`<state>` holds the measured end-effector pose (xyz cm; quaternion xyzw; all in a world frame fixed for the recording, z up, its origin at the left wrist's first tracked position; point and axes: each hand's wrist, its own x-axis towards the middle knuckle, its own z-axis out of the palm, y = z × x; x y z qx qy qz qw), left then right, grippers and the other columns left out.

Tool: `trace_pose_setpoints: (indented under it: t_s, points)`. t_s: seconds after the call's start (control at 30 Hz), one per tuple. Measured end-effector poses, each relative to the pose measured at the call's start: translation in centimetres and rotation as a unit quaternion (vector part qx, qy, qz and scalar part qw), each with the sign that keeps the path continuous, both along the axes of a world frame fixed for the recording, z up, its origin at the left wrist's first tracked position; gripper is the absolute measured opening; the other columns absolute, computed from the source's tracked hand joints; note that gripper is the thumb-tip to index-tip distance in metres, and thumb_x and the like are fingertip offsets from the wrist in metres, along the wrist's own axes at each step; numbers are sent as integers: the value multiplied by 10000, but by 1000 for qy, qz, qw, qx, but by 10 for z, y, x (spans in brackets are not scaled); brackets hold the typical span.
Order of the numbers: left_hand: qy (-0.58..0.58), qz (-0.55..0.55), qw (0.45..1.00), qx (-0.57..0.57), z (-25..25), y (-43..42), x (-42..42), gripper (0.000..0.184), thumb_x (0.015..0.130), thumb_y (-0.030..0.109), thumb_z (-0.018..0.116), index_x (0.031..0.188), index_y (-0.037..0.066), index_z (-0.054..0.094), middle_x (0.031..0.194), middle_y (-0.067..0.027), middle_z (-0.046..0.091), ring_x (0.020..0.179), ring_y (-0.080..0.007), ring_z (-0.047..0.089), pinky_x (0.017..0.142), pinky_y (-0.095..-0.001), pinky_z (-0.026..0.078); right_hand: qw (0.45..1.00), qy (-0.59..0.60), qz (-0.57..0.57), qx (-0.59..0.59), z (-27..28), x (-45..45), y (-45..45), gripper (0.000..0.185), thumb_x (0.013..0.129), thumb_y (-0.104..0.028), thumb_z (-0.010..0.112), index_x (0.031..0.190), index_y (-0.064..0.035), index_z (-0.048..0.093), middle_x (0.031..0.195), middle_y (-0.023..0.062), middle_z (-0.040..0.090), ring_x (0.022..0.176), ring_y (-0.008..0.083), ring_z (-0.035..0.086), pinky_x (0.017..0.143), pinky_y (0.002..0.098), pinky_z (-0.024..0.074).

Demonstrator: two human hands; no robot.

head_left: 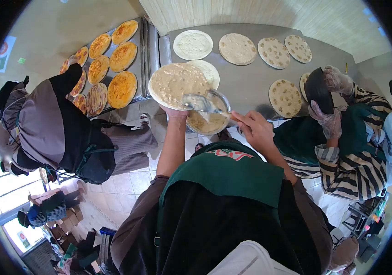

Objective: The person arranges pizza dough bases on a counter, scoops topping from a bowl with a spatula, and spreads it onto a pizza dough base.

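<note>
My left hand [176,111] holds up a round flatbread [177,82] from below, its top covered with a pale, lumpy spread. In my right hand [254,129] is the wooden handle of a large spoon [200,103], whose metal head rests at the bread's lower right edge. Partly beneath the bread and spoon is a metal bowl [227,108] containing more of the pale mixture. Behind the held bread, another round with a whitish topping [209,73] lies on the metal counter [246,85].
More topped rounds [237,49] lie farther back on the counter. A co-worker with gloved hands [331,114] holds a dark bowl [317,90] at the right. Browned rounds [122,89] fill a left table, where another person [49,123] leans in. Other people are at lower left.
</note>
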<state>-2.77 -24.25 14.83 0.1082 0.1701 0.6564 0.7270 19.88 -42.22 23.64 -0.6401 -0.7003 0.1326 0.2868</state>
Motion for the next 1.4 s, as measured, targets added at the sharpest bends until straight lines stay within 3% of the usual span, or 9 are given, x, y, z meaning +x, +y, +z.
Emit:
trace_pose_setpoints:
  t_s: [0.13, 0.3, 0.43, 0.53, 0.77, 0.87, 1.03, 1.17, 1.4]
  points:
    - [-29, -24, 999, 10, -6, 6, -10, 684, 938, 586, 314, 1427, 117, 407, 1443, -145, 446, 1294, -376, 456, 1063, -548, 396, 996, -30, -77, 33, -7, 19, 1, 375, 848, -134, 661, 1210, -233, 674, 757, 70, 528, 664, 234, 566, 609, 369, 476]
    - [-27, -6, 999, -18, 6, 2, -5, 693, 928, 592, 337, 1423, 114, 414, 1438, -151, 450, 1285, -379, 465, 1057, -547, 402, 997, 1, -71, -40, -18, -10, 2, 354, 908, -153, 606, 1258, -193, 632, 755, 88, 545, 667, 243, 584, 585, 373, 478]
    - [9, 18, 1000, -4, 0, 5, -1, 705, 924, 600, 327, 1428, 113, 401, 1437, -144, 446, 1280, -368, 471, 1053, -533, 410, 984, 177, -8, -32, -23, -42, -12, 344, 914, -185, 611, 1255, -220, 636, 801, 74, 560, 689, 238, 588, 603, 373, 479]
    - [6, -3, 1000, -17, 1, 0, -1, 708, 924, 602, 320, 1429, 112, 397, 1438, -142, 444, 1280, -366, 470, 1055, -532, 408, 993, 101, 10, -66, 4, -54, 5, 354, 891, -175, 639, 1240, -234, 648, 808, 64, 568, 703, 221, 593, 600, 351, 486]
    - [-31, -25, 999, 18, 11, 1, -11, 707, 923, 608, 346, 1423, 113, 411, 1438, -148, 446, 1286, -376, 460, 1054, -551, 397, 997, -37, -52, 32, -11, -11, -4, 346, 883, -161, 636, 1220, -238, 663, 771, 64, 549, 646, 242, 571, 576, 353, 474]
    - [-41, -45, 998, 13, 12, -2, -17, 697, 927, 605, 323, 1420, 123, 417, 1432, -131, 458, 1280, -370, 470, 1050, -538, 410, 994, 4, -102, 25, -10, 0, 5, 343, 895, -162, 622, 1231, -220, 654, 756, 71, 541, 624, 247, 565, 571, 360, 470]
    - [-31, 5, 1000, -3, 25, -1, -6, 689, 930, 604, 309, 1412, 127, 429, 1424, -122, 470, 1278, -355, 478, 1052, -526, 413, 990, 116, -69, -38, -33, -27, -9, 344, 913, -182, 604, 1254, -214, 634, 760, 73, 536, 651, 236, 567, 580, 361, 464]
    - [-36, 5, 999, 32, 15, 3, -9, 687, 930, 606, 311, 1409, 129, 433, 1423, -122, 470, 1283, -352, 473, 1058, -526, 404, 997, 80, -12, -15, -11, -39, -15, 369, 889, -167, 630, 1253, -228, 639, 793, 56, 543, 661, 220, 568, 582, 356, 469]
    - [-84, -49, 995, 6, 27, -5, -28, 669, 938, 582, 357, 1409, 114, 432, 1423, -144, 466, 1283, -369, 468, 1057, -544, 401, 996, -22, -73, 50, -15, -6, -1, 410, 828, -110, 675, 1211, -256, 671, 787, 50, 536, 676, 224, 563, 574, 359, 460]
